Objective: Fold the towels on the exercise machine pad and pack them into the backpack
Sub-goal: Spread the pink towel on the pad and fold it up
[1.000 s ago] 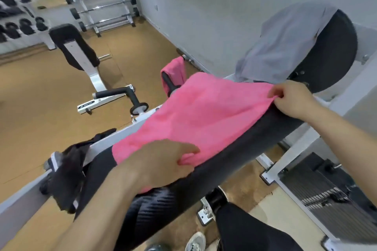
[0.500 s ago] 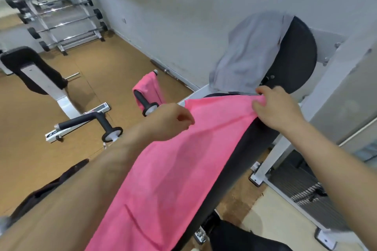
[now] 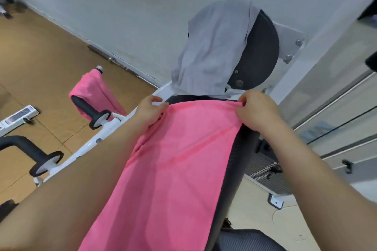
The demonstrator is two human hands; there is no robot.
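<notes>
A pink towel (image 3: 173, 169) lies lengthwise along the black machine pad (image 3: 234, 169), folded over on itself. My left hand (image 3: 150, 111) pinches its far left corner and my right hand (image 3: 258, 111) pinches its far right corner, both at the towel's far edge. A grey towel (image 3: 212, 51) hangs over the round black pad (image 3: 261, 51) just beyond. Over a black handle to the left, a second pink towel (image 3: 93, 89) is draped. No backpack is in view.
The white machine frame (image 3: 98, 138) runs diagonally on the left with black roller handles (image 3: 40, 157). The weight stack (image 3: 267, 171) and a white upright (image 3: 318, 47) stand on the right. A grey wall is behind, brown floor to the left.
My left hand carried the near end of the pink towel up to the far edge, doubling it over. My right hand stayed on the far corner. The view swung right.
</notes>
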